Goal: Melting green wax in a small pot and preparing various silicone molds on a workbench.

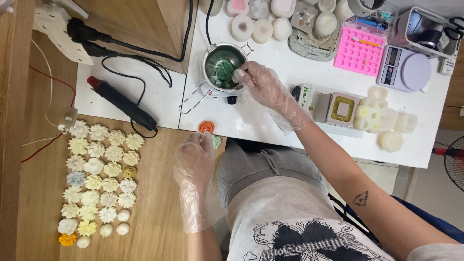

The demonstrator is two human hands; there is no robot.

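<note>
Both my hands wear loose clear plastic gloves. My right hand (263,88) reaches to the rim of a small metal melting pot (211,57) and pinches a small pale piece at its edge. Inside the pot sits a green flower-shaped wax piece (224,71) in green liquid. My left hand (194,157) rests at the table's front edge with curled fingers, touching a small pale-green piece (216,141). An orange wax rose (206,126) lies just above that hand.
Several cream and white wax flowers (99,179) lie in rows on the wooden board at left. A black heat gun (123,103) and power strip (53,24) sit behind them. Right of the pot: a pink silicone mould (358,53), digital scale (403,70), white moulds (374,113).
</note>
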